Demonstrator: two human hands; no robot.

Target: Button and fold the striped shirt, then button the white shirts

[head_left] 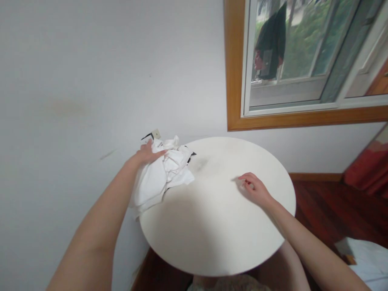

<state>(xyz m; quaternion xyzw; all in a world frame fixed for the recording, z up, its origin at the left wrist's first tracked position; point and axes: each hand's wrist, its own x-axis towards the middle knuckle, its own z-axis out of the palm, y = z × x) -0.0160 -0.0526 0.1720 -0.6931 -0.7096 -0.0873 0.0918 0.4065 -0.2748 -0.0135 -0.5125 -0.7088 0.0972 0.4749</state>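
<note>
A rumpled pile of white cloth (151,182), seemingly clothing with some black parts, lies at the left of the round white table (212,234), against the wall. Part of it hangs over the table's left edge. My left hand (148,154) rests on top of the pile, its thumb stretched out to the right and its fingers reaching toward the wall. Over the right half of the tabletop is my right hand (253,188), apart from the cloth. Its fingers are loosely curled, and I see nothing held in them.
Behind the pile, a wall socket (155,133) shows with a dark cord beside it. A wood-framed window (235,81) is at upper right. Red curtain fabric (366,169) hangs at the right above the dark wooden floor (318,210). Pale fabric (370,258) lies at lower right.
</note>
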